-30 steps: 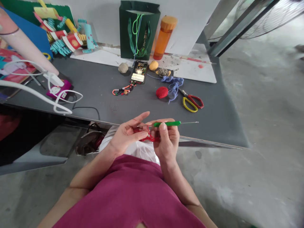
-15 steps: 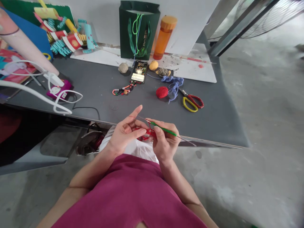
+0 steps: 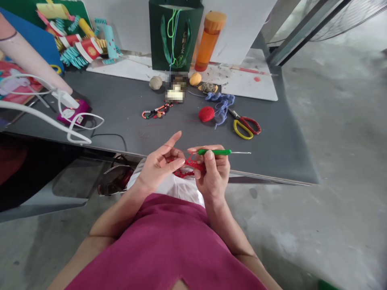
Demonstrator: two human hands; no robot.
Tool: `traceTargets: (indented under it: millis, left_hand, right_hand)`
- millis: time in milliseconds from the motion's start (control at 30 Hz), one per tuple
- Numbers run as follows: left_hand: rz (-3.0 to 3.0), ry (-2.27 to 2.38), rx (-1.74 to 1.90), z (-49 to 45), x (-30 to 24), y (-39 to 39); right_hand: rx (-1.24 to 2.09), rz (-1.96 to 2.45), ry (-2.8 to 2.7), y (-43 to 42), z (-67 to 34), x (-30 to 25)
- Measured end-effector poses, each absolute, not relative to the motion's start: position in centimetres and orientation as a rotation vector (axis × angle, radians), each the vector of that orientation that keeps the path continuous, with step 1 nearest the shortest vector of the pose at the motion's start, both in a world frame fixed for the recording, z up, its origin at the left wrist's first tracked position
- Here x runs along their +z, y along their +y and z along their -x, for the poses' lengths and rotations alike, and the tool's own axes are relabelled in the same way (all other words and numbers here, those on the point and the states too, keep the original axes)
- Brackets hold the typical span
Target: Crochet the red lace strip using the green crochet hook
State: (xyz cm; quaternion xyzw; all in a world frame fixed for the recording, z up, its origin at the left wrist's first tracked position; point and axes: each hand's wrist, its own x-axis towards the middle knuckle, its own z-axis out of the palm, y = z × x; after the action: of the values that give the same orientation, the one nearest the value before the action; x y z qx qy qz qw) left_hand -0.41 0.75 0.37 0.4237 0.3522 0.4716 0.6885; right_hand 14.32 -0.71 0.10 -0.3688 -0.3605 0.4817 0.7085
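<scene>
Over the table's front edge, my right hand (image 3: 215,171) grips a crochet hook (image 3: 223,152) by its green handle. One metal end of the hook points right; the other meets red yarn at the left. My left hand (image 3: 161,165) pinches a piece of red crochet work (image 3: 193,164) between thumb and fingers, its index finger raised with a thin strand of yarn across it. Part of the work hangs below the fingers, partly hidden. A red ball of yarn (image 3: 206,114) lies on the table beyond my hands.
Scissors (image 3: 244,125) with red and yellow handles lie at the right, beside tangled blue yarn (image 3: 223,105). Farther back are a pixelated phone (image 3: 175,90), a beaded strap (image 3: 157,111), an orange bottle (image 3: 208,42) and a green paper bag (image 3: 175,36). White cables (image 3: 75,133) cross the left side.
The crochet hook has turned from slanting down to the right to nearly level. My right hand has shifted slightly, and more of the red work shows between my hands.
</scene>
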Motion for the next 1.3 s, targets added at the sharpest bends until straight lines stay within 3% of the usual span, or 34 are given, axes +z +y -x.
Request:
traceTargets:
  millis: [1067, 1300]
  left_hand:
    - [-0.953, 0.775, 1.057, 0.9, 0.7, 0.8]
    - [-1.021, 0.900, 1.179, 0.6, 1.4, 0.4]
  right_hand:
    - [0.779, 0.794, -1.213, -1.5, -15.8, 0.4]
    - [0.415, 0.764, -1.509, -1.7, -16.7, 0.1]
